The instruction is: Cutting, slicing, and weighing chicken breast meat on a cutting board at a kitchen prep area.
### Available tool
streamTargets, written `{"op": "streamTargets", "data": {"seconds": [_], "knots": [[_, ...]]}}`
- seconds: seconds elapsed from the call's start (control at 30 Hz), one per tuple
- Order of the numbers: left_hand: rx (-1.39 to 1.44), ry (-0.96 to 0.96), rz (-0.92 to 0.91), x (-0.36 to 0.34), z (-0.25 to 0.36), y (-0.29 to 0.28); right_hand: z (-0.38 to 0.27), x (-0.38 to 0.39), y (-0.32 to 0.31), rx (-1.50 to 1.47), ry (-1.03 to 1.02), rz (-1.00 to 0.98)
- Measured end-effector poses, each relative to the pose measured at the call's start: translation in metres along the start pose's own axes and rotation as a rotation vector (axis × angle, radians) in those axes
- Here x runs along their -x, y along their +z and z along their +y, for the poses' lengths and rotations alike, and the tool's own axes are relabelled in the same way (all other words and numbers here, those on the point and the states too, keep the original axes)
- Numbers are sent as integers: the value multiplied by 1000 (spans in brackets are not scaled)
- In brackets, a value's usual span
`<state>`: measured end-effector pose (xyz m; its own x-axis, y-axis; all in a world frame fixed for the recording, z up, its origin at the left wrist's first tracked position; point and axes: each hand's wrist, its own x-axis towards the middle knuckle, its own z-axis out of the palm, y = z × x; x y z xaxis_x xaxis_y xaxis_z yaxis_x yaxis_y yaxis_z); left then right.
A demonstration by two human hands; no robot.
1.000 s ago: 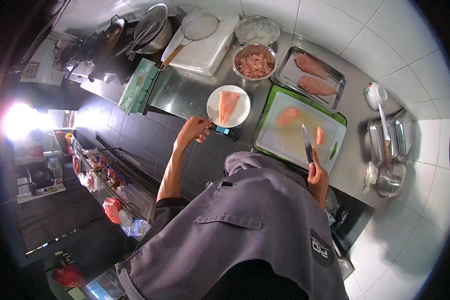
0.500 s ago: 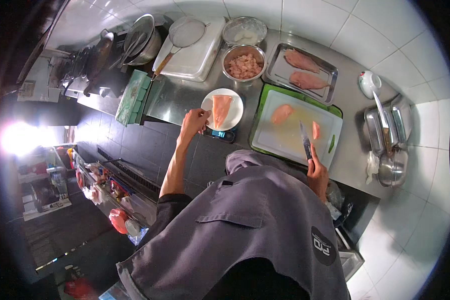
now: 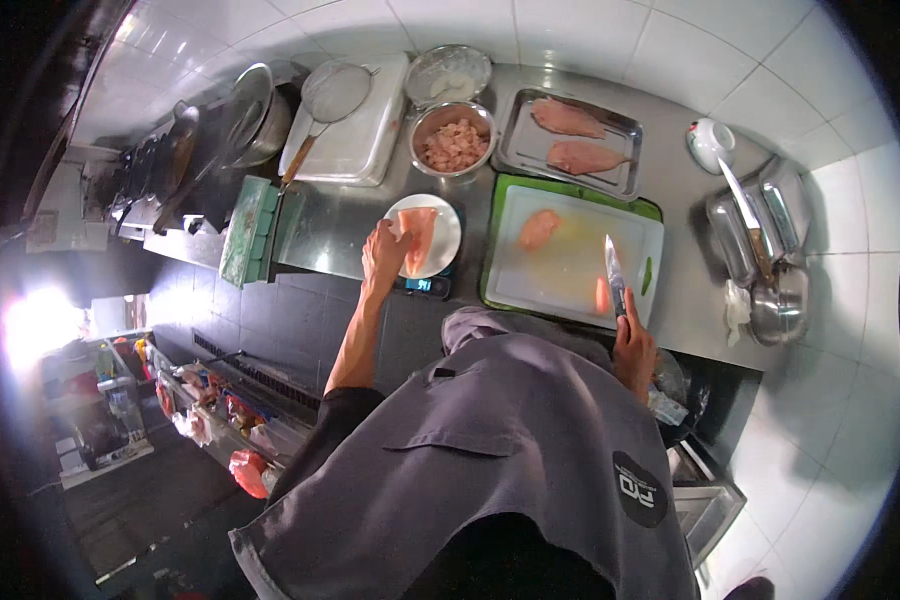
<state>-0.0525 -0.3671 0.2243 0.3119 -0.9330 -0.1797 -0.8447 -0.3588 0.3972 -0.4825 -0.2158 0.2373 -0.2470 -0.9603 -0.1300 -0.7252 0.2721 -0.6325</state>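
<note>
My left hand (image 3: 388, 245) is on the left of a white plate (image 3: 447, 245), fingers curled onto the left edge of a pink meat fillet (image 3: 422, 228); the plate sits on a black digital scale (image 3: 428, 285). My right hand (image 3: 632, 345) grips a dark-handled knife (image 3: 613, 267), blade pointing away from me over a white, green-edged cutting board (image 3: 560, 205). A rounded piece of meat (image 3: 538, 228) lies at the board's upper left, a narrow strip (image 3: 601, 294) beside the blade.
Behind are a tray (image 3: 620, 130) with two fillets, a steel bowl (image 3: 452, 148) of meat chunks, a powdery bowl (image 3: 448, 70) and a strainer (image 3: 336, 93) on a white container. A green plastic container (image 3: 245, 230) stands left; steel pans (image 3: 770, 230) and a small bowl (image 3: 710, 140) are right.
My left hand has moved up from below the plate onto the fillet. My right hand has shifted with the knife, the blade now beside the narrow strip. The camera view has shifted.
</note>
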Motion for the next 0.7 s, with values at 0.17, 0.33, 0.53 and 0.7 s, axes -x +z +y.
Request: {"op": "streamTargets", "data": {"seconds": [0.17,0.33,0.53,0.7], "knots": [[-22,-111,1,-21,-24,37,-4,-1,-6,52,47,17],[170,32,-158,-45,-46,38,-4,2,-20,7,144,8],[1028,-5,-573,-3,90,-47,5,0,-23,-35,179,51],[1290,254,-674,-12,210,-52,14,3,-12,-18,40,195]]}}
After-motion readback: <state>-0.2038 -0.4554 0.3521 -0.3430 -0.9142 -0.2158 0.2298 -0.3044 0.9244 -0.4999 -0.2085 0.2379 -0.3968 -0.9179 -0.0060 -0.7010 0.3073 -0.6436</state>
